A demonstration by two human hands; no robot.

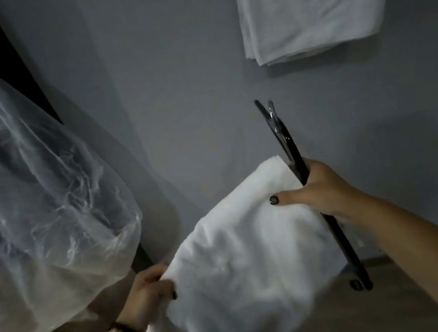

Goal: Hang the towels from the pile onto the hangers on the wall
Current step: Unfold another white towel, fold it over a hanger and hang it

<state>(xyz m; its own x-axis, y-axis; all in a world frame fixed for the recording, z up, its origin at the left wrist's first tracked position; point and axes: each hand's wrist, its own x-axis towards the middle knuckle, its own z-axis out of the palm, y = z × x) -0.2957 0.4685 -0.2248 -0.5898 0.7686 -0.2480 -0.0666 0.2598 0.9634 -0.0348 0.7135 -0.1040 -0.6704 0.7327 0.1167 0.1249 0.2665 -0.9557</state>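
Head view, lower centre: white towel (pixel 239 273), no readable label, pinched at its left edge by my left hand (pixel 149 290); my right hand (pixel 319 192) grips it together with the black hanger (pixel 300 169). Another towel (pixel 311 0) hangs upper right.

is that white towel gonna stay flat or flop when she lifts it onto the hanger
Likely floppy: the towel sags and bunches between the left hand and right hand. Probably light, since fingertips hold it. The black hanger looks stiff.

We have 1 view, worn on the head, looking forward and down along both forearms, close to the plain grey wall (pixel 197 82), with wide-angle bending at the edges.
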